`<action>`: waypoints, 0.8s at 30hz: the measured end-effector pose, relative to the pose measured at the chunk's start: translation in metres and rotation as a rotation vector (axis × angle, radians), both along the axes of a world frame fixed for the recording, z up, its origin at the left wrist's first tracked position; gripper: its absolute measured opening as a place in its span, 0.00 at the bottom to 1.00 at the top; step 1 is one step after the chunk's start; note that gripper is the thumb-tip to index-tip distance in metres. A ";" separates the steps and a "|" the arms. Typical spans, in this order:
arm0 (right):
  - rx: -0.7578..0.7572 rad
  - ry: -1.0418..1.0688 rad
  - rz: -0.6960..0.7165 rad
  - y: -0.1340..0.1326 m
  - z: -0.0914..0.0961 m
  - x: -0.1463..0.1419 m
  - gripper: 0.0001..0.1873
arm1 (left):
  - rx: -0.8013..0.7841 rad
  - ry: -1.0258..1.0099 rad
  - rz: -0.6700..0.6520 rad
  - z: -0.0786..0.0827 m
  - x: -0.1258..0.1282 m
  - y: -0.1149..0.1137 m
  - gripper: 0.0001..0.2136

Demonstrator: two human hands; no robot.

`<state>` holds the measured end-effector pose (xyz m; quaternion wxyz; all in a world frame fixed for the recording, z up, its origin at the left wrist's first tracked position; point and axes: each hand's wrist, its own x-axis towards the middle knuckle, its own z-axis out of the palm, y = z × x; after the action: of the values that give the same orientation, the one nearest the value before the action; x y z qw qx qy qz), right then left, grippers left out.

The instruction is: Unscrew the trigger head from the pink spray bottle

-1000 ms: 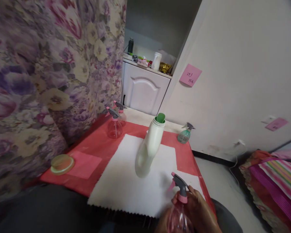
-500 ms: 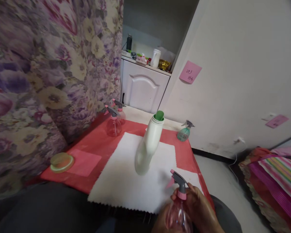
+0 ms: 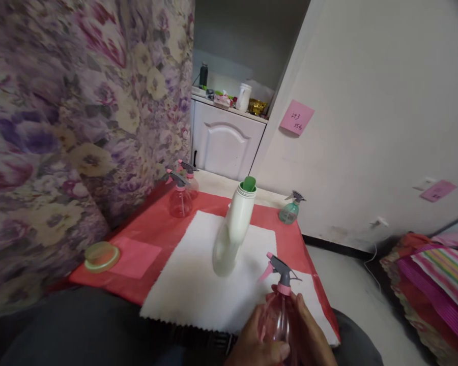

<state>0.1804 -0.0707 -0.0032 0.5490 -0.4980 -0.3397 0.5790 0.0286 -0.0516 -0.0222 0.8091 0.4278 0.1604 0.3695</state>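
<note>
A clear pink spray bottle (image 3: pixel 277 320) with a grey and pink trigger head stands nearly upright at the lower right, close to me. My left hand (image 3: pixel 248 340) wraps its body from the left, thumb across the front. From the right, my right hand (image 3: pixel 309 330) grips the same bottle below the pink collar; some of its fingers are hidden behind it. Beyond them, a tall pale green-white bottle (image 3: pixel 236 223) without a cap stands on a white cloth (image 3: pixel 194 284). Something green (image 3: pixel 249 183) shows in its mouth.
Two more pink spray bottles (image 3: pixel 180 203) stand at the table's back left, a green one (image 3: pixel 289 212) at the back right. A round yellowish lid (image 3: pixel 101 255) and a pink paper (image 3: pixel 135 258) lie left on the red tablecloth (image 3: pixel 158 218). A floral curtain (image 3: pixel 80 127) borders the left.
The held spray bottle has risen slightly. My right hand has shifted from its collar down to its body, and more of my left hand now shows around it. The camera view has moved a little.
</note>
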 end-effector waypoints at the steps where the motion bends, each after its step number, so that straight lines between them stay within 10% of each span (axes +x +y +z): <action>1: 0.013 -0.014 -0.003 0.000 -0.001 -0.001 0.25 | 0.019 0.020 0.010 0.003 -0.003 0.003 0.29; 15: 0.275 -0.344 -0.049 0.045 -0.018 -0.017 0.36 | 0.348 0.232 0.184 0.014 -0.030 0.064 0.40; 24: 0.295 -0.445 0.025 0.065 -0.036 -0.027 0.38 | 0.387 0.381 0.286 -0.024 -0.040 0.080 0.37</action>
<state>0.1538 -0.0058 -0.0391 0.5203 -0.5235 -0.5389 0.4060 -0.0117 0.0286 -0.0464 0.6078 0.6088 0.2942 0.4164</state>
